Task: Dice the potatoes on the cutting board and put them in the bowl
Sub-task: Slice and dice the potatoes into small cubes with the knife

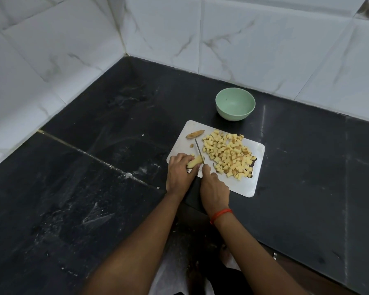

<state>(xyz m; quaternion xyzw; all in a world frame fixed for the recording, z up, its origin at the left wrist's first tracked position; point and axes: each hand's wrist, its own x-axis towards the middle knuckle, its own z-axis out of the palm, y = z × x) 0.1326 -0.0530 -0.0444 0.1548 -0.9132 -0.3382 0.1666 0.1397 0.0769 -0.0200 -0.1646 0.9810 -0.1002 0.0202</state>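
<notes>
A white cutting board [239,184] lies on the black counter. A pile of diced potato [228,154] covers its right half. My left hand [179,173] grips a potato piece [195,161] at the board's near left corner. My right hand [213,188] holds a knife [199,151], whose blade points away from me and rests against the potato piece. A potato end slice [195,133] lies at the board's far left. The green bowl [235,103] stands empty just beyond the board.
The black stone counter [94,167] spreads left and right, with white smears on its left part. White marble-tiled walls [179,28] meet in a corner behind. The counter's front edge runs at lower right.
</notes>
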